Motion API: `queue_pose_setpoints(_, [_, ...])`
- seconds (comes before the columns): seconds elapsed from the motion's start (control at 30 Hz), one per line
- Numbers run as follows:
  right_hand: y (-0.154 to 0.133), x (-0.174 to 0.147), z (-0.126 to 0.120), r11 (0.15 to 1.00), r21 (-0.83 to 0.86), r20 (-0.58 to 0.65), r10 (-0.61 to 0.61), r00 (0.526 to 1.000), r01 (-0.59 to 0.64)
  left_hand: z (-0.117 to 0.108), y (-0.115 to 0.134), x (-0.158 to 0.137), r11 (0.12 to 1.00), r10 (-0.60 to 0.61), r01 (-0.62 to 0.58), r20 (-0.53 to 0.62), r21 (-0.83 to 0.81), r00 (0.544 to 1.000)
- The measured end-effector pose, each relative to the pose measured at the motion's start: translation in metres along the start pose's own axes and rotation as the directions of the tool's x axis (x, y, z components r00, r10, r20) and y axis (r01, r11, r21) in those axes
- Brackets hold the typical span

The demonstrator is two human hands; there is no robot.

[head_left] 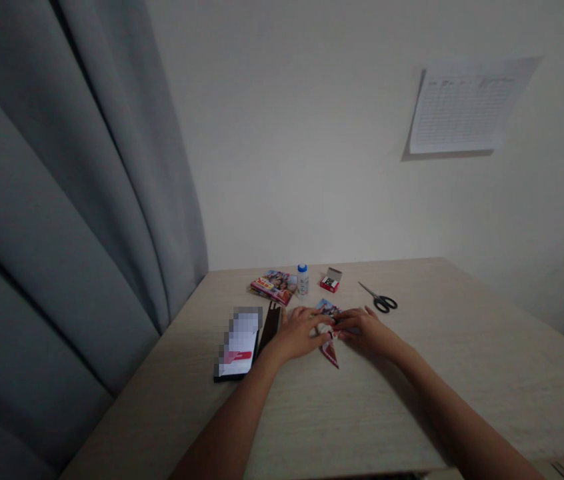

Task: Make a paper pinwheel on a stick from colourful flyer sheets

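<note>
Printed paper (pixel 331 355), red and pointed at one corner, lies well inside the tabletop's (pixel 462 373) edges, that corner facing the near one. The left hand (pixel 301 333) and right hand (pixel 366 329) touch it; whether either grip pinches, I cannot tell. Pale woodgrain runs wide toward the right edge; metal-bladed scissors (pixel 376 295) lie toward the far edge.

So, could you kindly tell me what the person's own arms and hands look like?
Both forearms are bare, with no sleeve in view, tapering to slim wrists. The left hand and right hand wear no gloves, and no watch or bracelet shows. Rings are too small to tell.
</note>
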State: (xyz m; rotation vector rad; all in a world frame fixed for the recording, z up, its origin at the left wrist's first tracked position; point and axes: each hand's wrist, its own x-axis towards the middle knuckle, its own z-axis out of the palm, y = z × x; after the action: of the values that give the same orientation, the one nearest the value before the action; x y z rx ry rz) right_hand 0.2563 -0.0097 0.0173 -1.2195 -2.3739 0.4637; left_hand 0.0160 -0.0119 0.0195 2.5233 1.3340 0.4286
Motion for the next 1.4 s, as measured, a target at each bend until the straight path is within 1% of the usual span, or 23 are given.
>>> queue_pose_setpoints(0.1, [0.0008,0.0003,-0.0001,1.0,0.006,0.01,-0.011,1.0,0.011,0.0013,-0.0011,0.0,1.0,-0.001,0.001,0.014,0.02,1.0])
queue_pose_setpoints(0.23, [0.0037,0.0014,0.0009,1.0,-0.003,0.02,0.006,1.0,-0.006,0.0008,-0.0016,0.0002,0.999,-0.011,0.01,0.038,0.041,0.999])
queue_pose_setpoints(0.4, [0.0046,0.0019,0.0005,1.0,0.013,0.039,-0.006,0.999,0.005,-0.002,0.0005,0.0004,0.998,0.005,-0.007,0.03,0.059,1.0])
queue_pose_setpoints(0.63, [0.0038,0.0025,0.0006,0.996,0.083,-0.005,-0.045,0.999,0.045,-0.0049,0.0031,0.0003,0.994,0.036,-0.038,0.022,0.106,0.999])
queue_pose_setpoints(0.83, [0.0057,0.0031,0.0019,0.998,0.063,-0.006,-0.029,1.0,0.03,-0.004,0.0045,0.0003,0.991,0.036,-0.036,0.008,0.13,0.999])
queue_pose_setpoints(0.93, [0.0062,0.0028,0.0021,0.998,0.064,-0.014,-0.023,1.0,0.024,-0.0031,0.0028,0.0006,0.995,0.0,-0.004,0.038,0.099,0.999])
queue_pose_setpoints(1.1, [0.0059,0.002,0.0018,0.996,0.085,-0.038,-0.039,0.999,0.042,-0.0047,-0.0017,0.0005,0.998,-0.055,0.056,0.113,-0.006,0.992])
queue_pose_setpoints(1.27, [0.0043,0.0013,0.0015,0.995,0.09,-0.053,-0.026,0.998,0.031,-0.0052,-0.0025,0.0006,0.997,-0.049,0.053,0.075,-0.058,0.996])
queue_pose_setpoints(1.4, [0.0047,0.0015,0.0017,0.995,0.091,-0.047,-0.032,0.998,0.036,-0.0031,-0.0023,0.0005,0.997,-0.062,0.065,0.073,-0.035,0.995])
